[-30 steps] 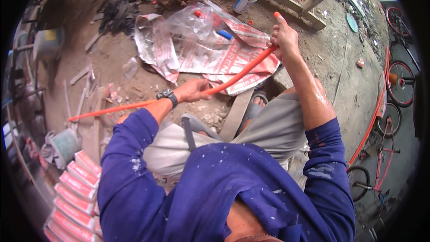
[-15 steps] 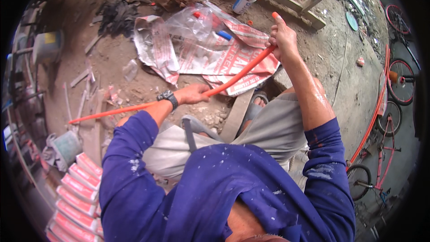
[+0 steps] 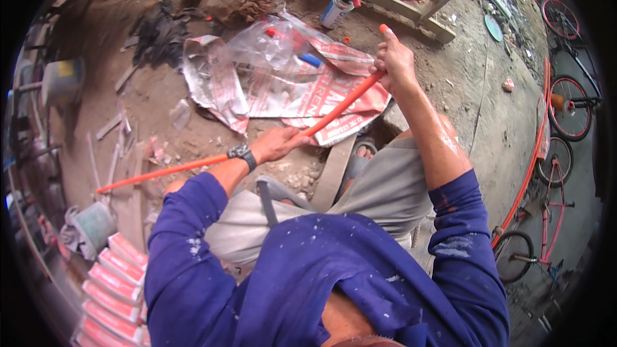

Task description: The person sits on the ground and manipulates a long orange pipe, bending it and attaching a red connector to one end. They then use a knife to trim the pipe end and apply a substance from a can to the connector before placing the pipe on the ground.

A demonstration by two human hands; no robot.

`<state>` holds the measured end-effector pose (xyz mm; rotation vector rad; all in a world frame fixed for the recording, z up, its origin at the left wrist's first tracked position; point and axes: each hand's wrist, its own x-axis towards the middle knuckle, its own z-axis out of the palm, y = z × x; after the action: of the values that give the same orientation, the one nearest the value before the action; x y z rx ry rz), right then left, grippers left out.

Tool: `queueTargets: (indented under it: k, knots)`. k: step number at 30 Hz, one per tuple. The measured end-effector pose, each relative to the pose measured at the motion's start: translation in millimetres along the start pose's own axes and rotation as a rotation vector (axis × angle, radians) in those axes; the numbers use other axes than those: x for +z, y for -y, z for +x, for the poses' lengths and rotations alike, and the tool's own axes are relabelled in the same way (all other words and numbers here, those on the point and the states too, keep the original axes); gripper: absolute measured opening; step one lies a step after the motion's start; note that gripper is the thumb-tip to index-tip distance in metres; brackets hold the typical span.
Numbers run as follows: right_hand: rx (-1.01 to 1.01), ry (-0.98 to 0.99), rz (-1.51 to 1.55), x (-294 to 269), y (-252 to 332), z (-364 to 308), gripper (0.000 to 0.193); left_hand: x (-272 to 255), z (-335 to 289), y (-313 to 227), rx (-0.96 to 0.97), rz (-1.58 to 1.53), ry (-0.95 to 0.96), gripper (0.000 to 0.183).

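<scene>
Orange pipe (image 3: 344,104) is held slantwise above the torn red-and-white sack (image 3: 262,97), pretty much across the lap. Its far end is gripped in the right hand's (image 3: 395,65) curled fingers, tip poking out by the thumb; lower down it's clasped by the left hand's (image 3: 276,144) fingers.

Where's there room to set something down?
Mostly bare grey ground lies between the right forearm and the orange tubing at far right; bare dirt, between the black cloth and upper bucket. The printed sack is crowded with plastic.
</scene>
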<state>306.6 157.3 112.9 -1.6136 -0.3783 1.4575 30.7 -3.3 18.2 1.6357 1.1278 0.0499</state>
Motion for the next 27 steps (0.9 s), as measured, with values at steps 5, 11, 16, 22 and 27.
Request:
queueTargets:
  k: [5, 11, 16, 22, 27]
  knots:
    - [0.024, -0.010, -0.009, -0.3, -0.6, 4.0, 0.038, 4.8, -1.9, 4.9, 0.052, 0.047, -0.044, 0.061]
    - [0.024, -0.021, 0.012, -3.3, -8.9, 10.0, 0.038, 2.5, 1.9, 0.5, 0.025, -0.085, 0.047, 0.059]
    - [0.024, -0.038, 0.020, 1.2, -5.9, 7.0, 0.038, 6.6, 1.8, -7.6, 0.059, -0.193, 0.017, 0.065]
    - [0.021, -0.037, 0.000, 1.5, -5.7, 5.1, 0.038, -1.8, -1.8, -23.8, 0.020, 0.021, -0.006, 0.068]
    - [0.029, -0.017, -0.011, -0.1, -8.5, 13.5, 0.037, 0.8, -3.4, -21.9, 0.011, 0.072, -0.027, 0.067]
